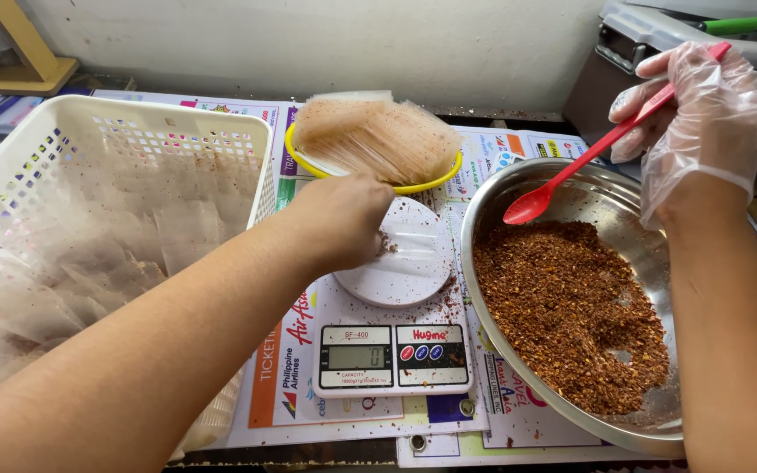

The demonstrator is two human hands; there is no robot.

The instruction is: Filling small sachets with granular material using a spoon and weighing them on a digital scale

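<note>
While our left hand (339, 219) curls down over the round white plate of the kitchen scale (393, 302), fingers bunched together at the plate's edge, we can't tell whether they pinch anything. A little red-brown spice sits on the plate beside those fingers. Our right hand (703, 123), in a thin clear glove, grips the handle of a red spoon (571, 171), its bowl hanging just above the steel bowl (501, 197). Inside that bowl lies a bed of chili flakes (571, 315). Behind the scale, a yellow dish (427, 184) carries a fanned stack of small clear bags (374, 136). On our left stands a white basket (133, 131) holding more such bags. Printed paper sheets (286, 350) cover the table under it all.
</note>
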